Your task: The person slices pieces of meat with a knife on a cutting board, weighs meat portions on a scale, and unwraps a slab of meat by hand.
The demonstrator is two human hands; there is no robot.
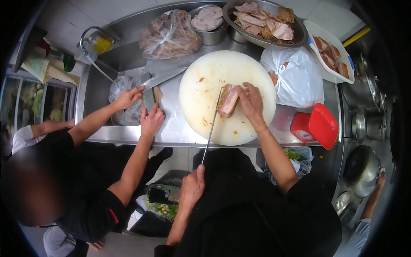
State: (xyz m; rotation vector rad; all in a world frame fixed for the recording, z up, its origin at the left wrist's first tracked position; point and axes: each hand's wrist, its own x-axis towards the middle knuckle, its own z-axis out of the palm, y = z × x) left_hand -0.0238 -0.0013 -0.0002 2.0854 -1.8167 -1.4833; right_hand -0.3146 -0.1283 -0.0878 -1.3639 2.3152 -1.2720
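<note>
My left hand is wrapped round the handle of a long knife. Its blade points away from me, with the far end against the left side of a block of pork. The meat has a pink face and browned edges, and lies on a round white cutting board. My right hand, a yellow band at its wrist, presses the block's right side with its fingers. Brown crumbs and small scraps dot the board around the blade.
Left, a co-worker's hands hold another knife over a grey block. Behind the board stand bagged meat and a metal bowl of slices. A white bag, red container and white tub sit right.
</note>
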